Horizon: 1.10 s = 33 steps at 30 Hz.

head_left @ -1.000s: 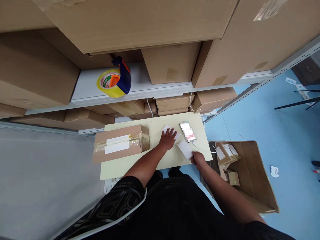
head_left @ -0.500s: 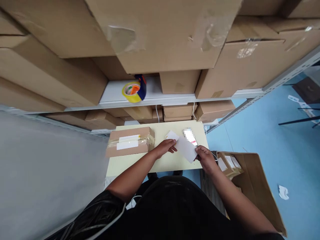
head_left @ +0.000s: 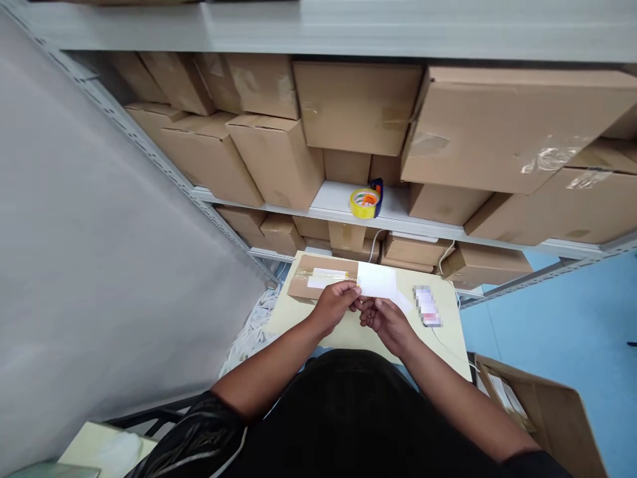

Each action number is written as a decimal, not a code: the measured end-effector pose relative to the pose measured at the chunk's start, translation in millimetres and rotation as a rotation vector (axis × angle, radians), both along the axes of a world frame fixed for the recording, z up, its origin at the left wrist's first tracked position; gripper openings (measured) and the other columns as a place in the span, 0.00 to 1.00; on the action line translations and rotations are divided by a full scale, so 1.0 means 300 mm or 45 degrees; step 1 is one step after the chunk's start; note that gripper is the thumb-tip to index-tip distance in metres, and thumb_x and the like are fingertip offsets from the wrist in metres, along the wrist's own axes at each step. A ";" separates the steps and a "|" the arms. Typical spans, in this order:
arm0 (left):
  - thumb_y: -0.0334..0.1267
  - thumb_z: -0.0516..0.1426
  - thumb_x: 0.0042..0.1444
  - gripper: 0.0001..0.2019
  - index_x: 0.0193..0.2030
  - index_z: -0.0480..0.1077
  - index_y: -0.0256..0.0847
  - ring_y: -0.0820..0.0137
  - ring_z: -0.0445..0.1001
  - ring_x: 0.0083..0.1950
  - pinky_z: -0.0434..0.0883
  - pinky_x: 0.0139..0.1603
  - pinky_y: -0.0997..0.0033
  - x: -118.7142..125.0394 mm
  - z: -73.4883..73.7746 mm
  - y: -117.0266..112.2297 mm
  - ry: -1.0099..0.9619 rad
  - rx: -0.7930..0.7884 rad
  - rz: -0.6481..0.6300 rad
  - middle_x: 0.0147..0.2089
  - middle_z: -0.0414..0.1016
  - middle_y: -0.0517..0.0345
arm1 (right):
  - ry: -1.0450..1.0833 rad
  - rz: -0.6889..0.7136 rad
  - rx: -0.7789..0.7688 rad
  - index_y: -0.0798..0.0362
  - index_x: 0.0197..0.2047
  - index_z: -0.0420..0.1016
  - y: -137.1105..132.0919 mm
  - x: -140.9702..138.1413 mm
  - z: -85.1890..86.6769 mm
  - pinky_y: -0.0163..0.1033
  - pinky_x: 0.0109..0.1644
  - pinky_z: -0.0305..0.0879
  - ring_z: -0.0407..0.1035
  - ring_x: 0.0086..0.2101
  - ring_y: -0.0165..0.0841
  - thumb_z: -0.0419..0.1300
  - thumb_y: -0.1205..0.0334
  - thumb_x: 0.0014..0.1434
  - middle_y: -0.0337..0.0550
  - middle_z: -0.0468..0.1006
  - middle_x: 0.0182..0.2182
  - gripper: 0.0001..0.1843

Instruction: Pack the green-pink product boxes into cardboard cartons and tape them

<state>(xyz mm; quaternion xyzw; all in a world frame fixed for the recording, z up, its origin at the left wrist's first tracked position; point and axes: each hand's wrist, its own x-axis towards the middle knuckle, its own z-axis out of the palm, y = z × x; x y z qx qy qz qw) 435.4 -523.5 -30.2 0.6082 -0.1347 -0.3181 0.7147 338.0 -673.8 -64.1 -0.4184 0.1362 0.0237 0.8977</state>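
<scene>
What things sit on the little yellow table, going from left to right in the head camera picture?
Taped cardboard box → left hand → white paper held up by both hands → blurred small thing near the right edge of the table.

worktop (head_left: 298,318): in front of the person, its far edge against the shelf rack
parcel (head_left: 321,277): on the worktop's far left
sheet (head_left: 377,281): held over the worktop just right of the parcel, between left hand (head_left: 336,305) and right hand (head_left: 385,318)
tape dispenser (head_left: 365,200): on the shelf (head_left: 338,199) beyond the worktop, between boxes
open carton (head_left: 542,411): on the floor, near right of the worktop
</scene>
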 end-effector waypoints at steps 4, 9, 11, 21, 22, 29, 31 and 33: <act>0.53 0.66 0.58 0.19 0.36 0.80 0.35 0.71 0.75 0.31 0.70 0.35 0.70 0.017 0.045 0.148 -0.065 -0.038 -0.070 0.31 0.80 0.53 | -0.074 -0.141 -0.027 0.56 0.37 0.80 0.164 0.124 0.077 0.40 0.34 0.73 0.73 0.27 0.34 0.72 0.48 0.58 0.42 0.80 0.27 0.18; 0.50 0.67 0.56 0.18 0.41 0.80 0.36 0.68 0.78 0.35 0.73 0.40 0.67 0.084 0.104 0.339 -0.113 -0.086 -0.170 0.37 0.83 0.51 | -0.050 -0.336 -0.120 0.54 0.42 0.78 0.293 0.188 0.161 0.37 0.28 0.72 0.72 0.25 0.32 0.74 0.57 0.55 0.41 0.82 0.31 0.15; 0.48 0.67 0.56 0.15 0.42 0.80 0.36 0.68 0.79 0.36 0.74 0.42 0.67 0.119 0.125 0.401 -0.101 -0.116 -0.146 0.37 0.83 0.51 | -0.038 -0.372 -0.142 0.54 0.43 0.78 0.335 0.186 0.199 0.37 0.27 0.73 0.73 0.24 0.32 0.73 0.59 0.54 0.42 0.83 0.31 0.16; 0.43 0.65 0.57 0.10 0.36 0.79 0.36 0.69 0.78 0.32 0.73 0.38 0.68 0.162 0.209 0.537 -0.028 -0.321 -0.249 0.32 0.82 0.52 | -0.018 -0.157 -0.180 0.58 0.45 0.79 0.462 0.139 0.339 0.44 0.30 0.77 0.78 0.28 0.40 0.69 0.61 0.51 0.51 0.85 0.33 0.17; 0.42 0.65 0.57 0.10 0.36 0.79 0.36 0.69 0.78 0.32 0.73 0.38 0.67 0.157 0.214 0.543 -0.025 -0.337 -0.257 0.32 0.82 0.52 | -0.024 -0.161 -0.178 0.57 0.45 0.79 0.466 0.139 0.342 0.44 0.30 0.77 0.78 0.29 0.41 0.68 0.61 0.51 0.51 0.85 0.33 0.17; 0.42 0.66 0.57 0.11 0.34 0.78 0.35 0.68 0.77 0.31 0.73 0.37 0.66 0.138 0.219 0.555 -0.011 -0.359 -0.267 0.30 0.81 0.52 | -0.035 -0.156 -0.152 0.57 0.44 0.79 0.472 0.138 0.339 0.49 0.33 0.81 0.80 0.33 0.44 0.68 0.63 0.49 0.51 0.85 0.33 0.18; 0.44 0.66 0.56 0.12 0.34 0.77 0.35 0.67 0.77 0.31 0.73 0.37 0.66 0.134 0.218 0.550 -0.003 -0.360 -0.260 0.29 0.81 0.52 | -0.043 -0.162 -0.168 0.57 0.44 0.79 0.467 0.136 0.340 0.49 0.33 0.81 0.80 0.33 0.45 0.68 0.63 0.48 0.50 0.85 0.34 0.18; 0.45 0.66 0.55 0.13 0.33 0.77 0.36 0.67 0.77 0.31 0.73 0.38 0.64 0.132 0.217 0.543 0.002 -0.347 -0.264 0.29 0.81 0.51 | -0.045 -0.176 -0.186 0.57 0.44 0.79 0.461 0.133 0.341 0.49 0.33 0.81 0.80 0.33 0.45 0.68 0.63 0.48 0.50 0.85 0.33 0.18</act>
